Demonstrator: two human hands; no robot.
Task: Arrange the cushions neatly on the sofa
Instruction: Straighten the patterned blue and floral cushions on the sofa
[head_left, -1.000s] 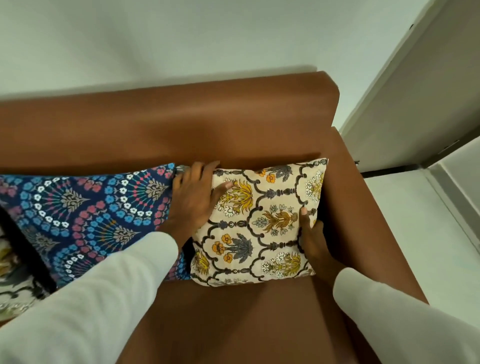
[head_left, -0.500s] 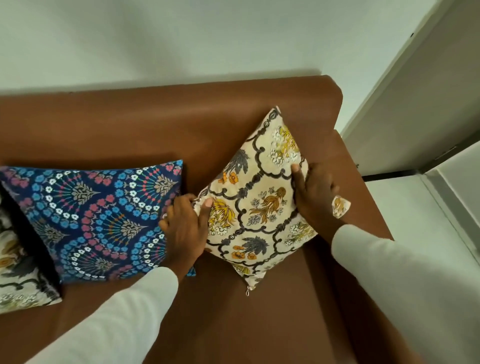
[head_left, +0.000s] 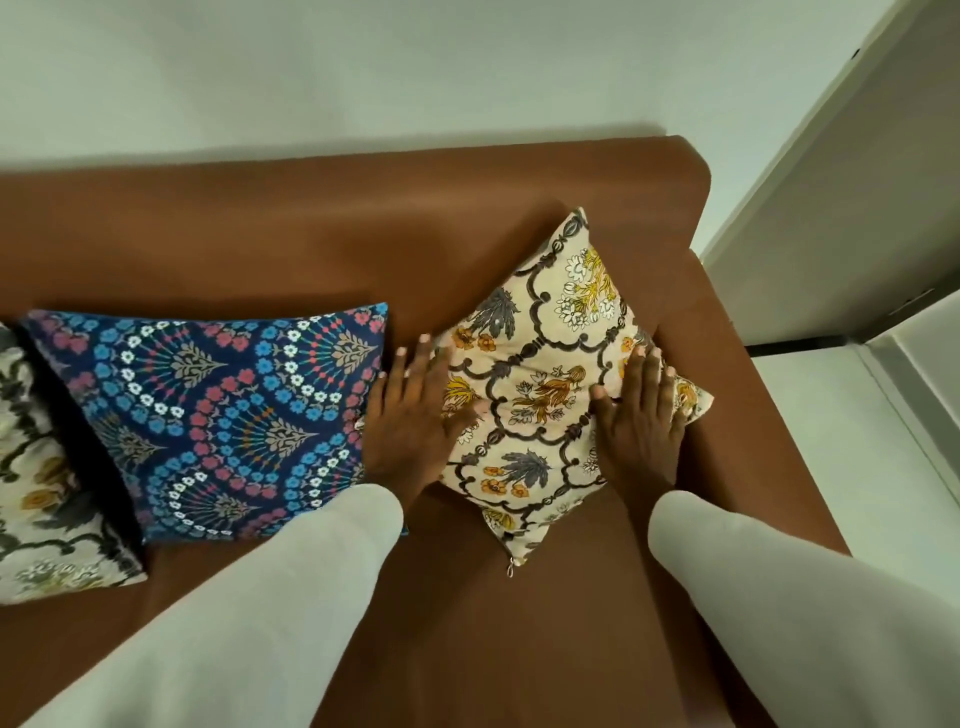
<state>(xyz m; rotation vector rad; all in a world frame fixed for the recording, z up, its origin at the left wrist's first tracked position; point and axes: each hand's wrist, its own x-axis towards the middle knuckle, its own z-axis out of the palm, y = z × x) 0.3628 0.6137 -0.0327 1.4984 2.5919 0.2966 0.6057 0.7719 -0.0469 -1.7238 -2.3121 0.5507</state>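
step: both hands are pressing the cream floral fabric cushion (head_left: 540, 395) diamond-wise against the brown sofa (head_left: 311, 244) back, near its right end.
left hand (head_left: 415, 421): lying flat, fingers spread, gripping nothing.
right hand (head_left: 641, 421): likewise flat.
next: probably releasing, checking the spacing beside the navy patterned cushion (head_left: 228, 415).

3 cushions on sofa (head_left: 322, 244); r one (head_left: 540, 395) cornerwise, hands on it.
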